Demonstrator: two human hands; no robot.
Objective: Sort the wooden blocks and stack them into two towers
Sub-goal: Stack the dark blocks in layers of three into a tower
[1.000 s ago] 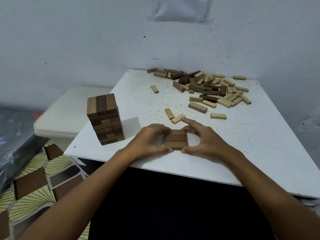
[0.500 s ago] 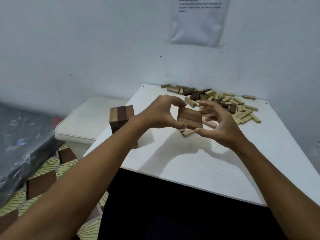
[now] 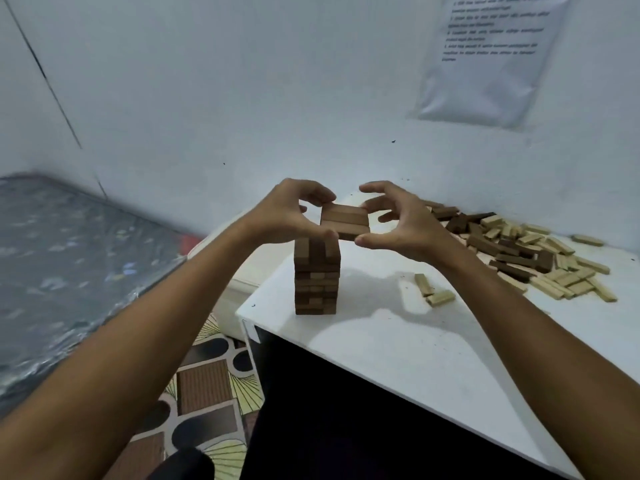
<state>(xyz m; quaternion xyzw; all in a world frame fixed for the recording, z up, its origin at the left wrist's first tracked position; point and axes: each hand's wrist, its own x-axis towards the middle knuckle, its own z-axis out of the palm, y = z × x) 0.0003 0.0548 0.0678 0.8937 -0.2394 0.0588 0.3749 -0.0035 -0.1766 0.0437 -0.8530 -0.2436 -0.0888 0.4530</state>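
Holding a flat layer of three brown wooden blocks (image 3: 345,220) between them, the left hand (image 3: 289,216) and right hand (image 3: 403,223) meet at the middle of the frame, each with thumb and fingertips pinched on opposite ends of the layer. It hangs just above and slightly right of the tall tower of brown wooden blocks (image 3: 316,276) (the tower stands near the left corner of the white counter (image 3: 398,341)). A loose pile of pale and dark wooden blocks (image 3: 526,258) spreads across the right of the frame, and two pale blocks (image 3: 431,291) lie apart from it, nearer the tower.
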